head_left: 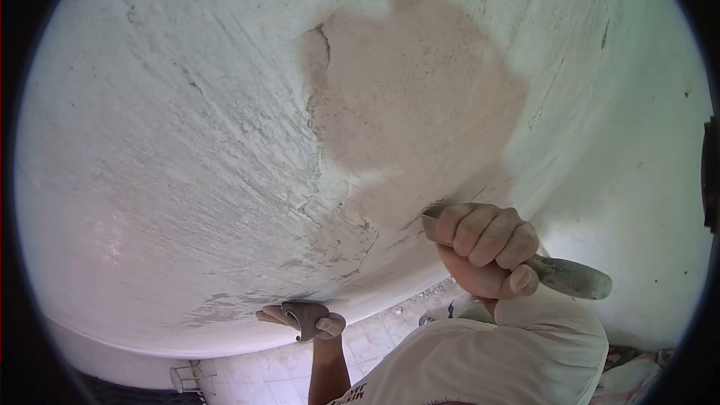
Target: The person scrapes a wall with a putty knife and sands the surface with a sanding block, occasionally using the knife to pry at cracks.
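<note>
My right hand [487, 240] is closed in a fist around a scraper [574, 277]. The worn, plaster-smeared handle sticks out to the right, and part of the blade shows at the left of the fist, against or very near the wall [187, 150]. Lower down, my left hand [330, 324] grips a curved, grey-brown piece [306, 318] that looks like a thin bent sheet. The fingers of that hand reach along the wall's lower part. Above the scraper lies a large brownish bare patch [412, 82] with cracked, broken edges.
The wall around the patch is rough, whitish and cracked. Pale floor tiles [277, 371] lie below, with crumbs along the wall's base. A small stool-like frame [186, 377] stands at the lower left. Some cloth [637, 375] lies at the lower right.
</note>
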`<action>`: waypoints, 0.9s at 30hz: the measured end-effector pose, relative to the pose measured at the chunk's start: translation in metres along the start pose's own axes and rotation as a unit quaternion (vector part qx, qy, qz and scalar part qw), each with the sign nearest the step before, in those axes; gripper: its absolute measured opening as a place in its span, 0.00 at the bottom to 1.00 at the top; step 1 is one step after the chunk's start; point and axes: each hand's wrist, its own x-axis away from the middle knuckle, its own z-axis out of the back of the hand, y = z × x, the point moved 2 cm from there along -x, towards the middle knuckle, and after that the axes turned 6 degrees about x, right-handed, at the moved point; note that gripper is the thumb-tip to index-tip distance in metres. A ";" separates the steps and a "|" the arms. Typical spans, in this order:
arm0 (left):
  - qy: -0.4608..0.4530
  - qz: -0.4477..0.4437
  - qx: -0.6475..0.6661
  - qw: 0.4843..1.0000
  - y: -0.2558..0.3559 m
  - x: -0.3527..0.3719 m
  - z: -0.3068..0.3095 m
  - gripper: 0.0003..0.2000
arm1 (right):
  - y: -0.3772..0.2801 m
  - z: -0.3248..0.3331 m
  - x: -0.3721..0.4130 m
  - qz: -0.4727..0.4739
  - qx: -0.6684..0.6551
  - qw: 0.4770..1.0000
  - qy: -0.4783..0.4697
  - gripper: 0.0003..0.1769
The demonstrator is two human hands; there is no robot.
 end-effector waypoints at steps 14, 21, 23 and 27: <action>-0.026 -0.036 -0.009 0.999 0.001 -0.003 0.007 0.35 | -0.007 0.000 0.001 -0.029 0.035 0.999 -0.017 0.22; -0.035 -0.087 -0.009 0.996 0.006 -0.010 0.005 0.34 | -0.005 -0.007 -0.010 -0.009 0.025 1.000 -0.003 0.23; -0.037 -0.078 -0.012 0.996 0.000 -0.006 0.005 0.34 | -0.008 0.000 0.003 -0.031 0.033 0.999 -0.020 0.23; -0.025 -0.074 -0.006 0.997 -0.003 -0.002 0.003 0.33 | 0.002 -0.016 -0.010 0.002 0.007 1.000 -0.023 0.23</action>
